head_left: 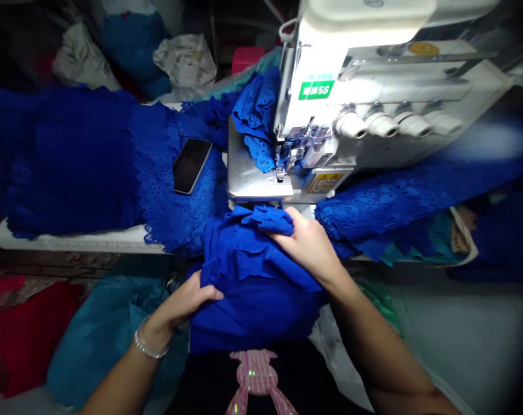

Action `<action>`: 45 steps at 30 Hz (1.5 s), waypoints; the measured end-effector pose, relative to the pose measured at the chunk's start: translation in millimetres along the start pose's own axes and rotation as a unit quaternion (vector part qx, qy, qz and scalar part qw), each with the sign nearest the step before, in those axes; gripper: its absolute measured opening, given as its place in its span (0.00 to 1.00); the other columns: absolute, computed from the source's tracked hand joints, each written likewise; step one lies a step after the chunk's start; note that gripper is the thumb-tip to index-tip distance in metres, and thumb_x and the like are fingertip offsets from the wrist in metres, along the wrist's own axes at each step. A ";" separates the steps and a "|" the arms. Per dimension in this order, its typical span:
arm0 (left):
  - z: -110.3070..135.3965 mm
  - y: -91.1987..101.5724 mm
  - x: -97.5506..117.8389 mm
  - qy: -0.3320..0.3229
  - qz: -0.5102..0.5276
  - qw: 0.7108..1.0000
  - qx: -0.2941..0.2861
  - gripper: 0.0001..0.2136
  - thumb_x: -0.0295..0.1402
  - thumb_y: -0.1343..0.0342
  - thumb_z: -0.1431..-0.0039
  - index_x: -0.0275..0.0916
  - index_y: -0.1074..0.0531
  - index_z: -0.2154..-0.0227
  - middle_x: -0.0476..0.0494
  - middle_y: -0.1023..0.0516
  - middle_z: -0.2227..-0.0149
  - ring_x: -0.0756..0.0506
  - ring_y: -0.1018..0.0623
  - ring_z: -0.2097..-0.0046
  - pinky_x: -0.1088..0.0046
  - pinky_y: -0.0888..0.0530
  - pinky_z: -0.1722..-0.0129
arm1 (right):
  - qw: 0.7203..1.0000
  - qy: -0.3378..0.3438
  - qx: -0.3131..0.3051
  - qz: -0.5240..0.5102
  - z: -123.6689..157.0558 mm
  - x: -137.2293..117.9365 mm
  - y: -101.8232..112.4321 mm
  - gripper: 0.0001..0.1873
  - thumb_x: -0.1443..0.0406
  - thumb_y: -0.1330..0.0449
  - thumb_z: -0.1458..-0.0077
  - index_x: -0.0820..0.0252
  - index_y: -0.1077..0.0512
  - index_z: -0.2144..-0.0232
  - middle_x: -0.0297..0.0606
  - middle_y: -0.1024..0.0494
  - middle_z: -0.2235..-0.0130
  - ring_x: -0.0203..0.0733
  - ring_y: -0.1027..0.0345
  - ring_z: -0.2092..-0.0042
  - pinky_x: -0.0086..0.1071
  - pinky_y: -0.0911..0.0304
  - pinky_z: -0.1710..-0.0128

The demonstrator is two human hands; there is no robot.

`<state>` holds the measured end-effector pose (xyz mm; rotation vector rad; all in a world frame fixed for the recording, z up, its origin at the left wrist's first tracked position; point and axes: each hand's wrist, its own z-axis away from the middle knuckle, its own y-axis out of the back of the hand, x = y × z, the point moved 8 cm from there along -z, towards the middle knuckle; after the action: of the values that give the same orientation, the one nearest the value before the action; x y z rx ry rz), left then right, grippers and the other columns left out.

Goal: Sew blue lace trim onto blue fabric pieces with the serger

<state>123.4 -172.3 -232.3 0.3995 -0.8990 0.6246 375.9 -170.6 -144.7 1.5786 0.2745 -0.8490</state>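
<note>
A bunched piece of plain royal-blue fabric [248,282] lies in my lap, in front of a white overlock sewing machine [365,86]. My right hand [307,245] is closed on the fabric's upper edge, just below the machine's metal bed [248,178]. My left hand [186,302], a bracelet on its wrist, grips the fabric's lower left side with curled fingers. More blue lace fabric [257,121] sits under the presser foot [283,158].
A black phone [191,165] lies on blue eyelet lace [166,190] spread over the white table [71,239] on the left. More blue lace [400,202] is piled at the right. Teal cloth [101,328] and red cloth [19,334] lie low on the left. Bundles sit behind.
</note>
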 end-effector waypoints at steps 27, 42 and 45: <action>37.2 -5.3 167.0 -0.451 -0.312 0.816 0.181 0.11 0.23 0.49 0.39 0.39 0.26 0.57 0.45 0.19 0.61 0.48 0.20 0.58 0.73 0.24 0.55 | 0.978 0.206 0.013 -0.011 30.3 -12.6 1.4 0.22 0.56 0.46 0.37 0.58 0.30 0.45 0.51 0.30 0.40 0.58 0.42 0.36 0.60 0.47 0.38; -26.5 -25.5 244.0 -0.402 -0.326 0.853 0.061 0.09 0.29 0.49 0.36 0.37 0.24 0.59 0.46 0.18 0.59 0.47 0.20 0.57 0.73 0.26 0.55 | 0.933 0.001 -0.168 -0.318 46.8 -10.4 -2.1 0.15 0.56 0.37 0.44 0.60 0.24 0.59 0.39 0.20 0.60 0.47 0.26 0.58 0.37 0.30 0.56; -27.5 -40.9 246.1 -0.396 -0.380 0.836 0.006 0.09 0.29 0.49 0.35 0.39 0.24 0.58 0.46 0.18 0.60 0.46 0.20 0.59 0.72 0.27 0.58 | 0.956 0.034 -0.019 -0.292 24.7 -14.1 20.4 0.15 0.58 0.36 0.46 0.59 0.26 0.57 0.39 0.21 0.59 0.44 0.28 0.59 0.34 0.32 0.57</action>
<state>281.1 -105.8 -48.8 1.0054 -1.3953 -0.3256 369.8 -193.8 -119.3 1.5094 0.8304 -1.2305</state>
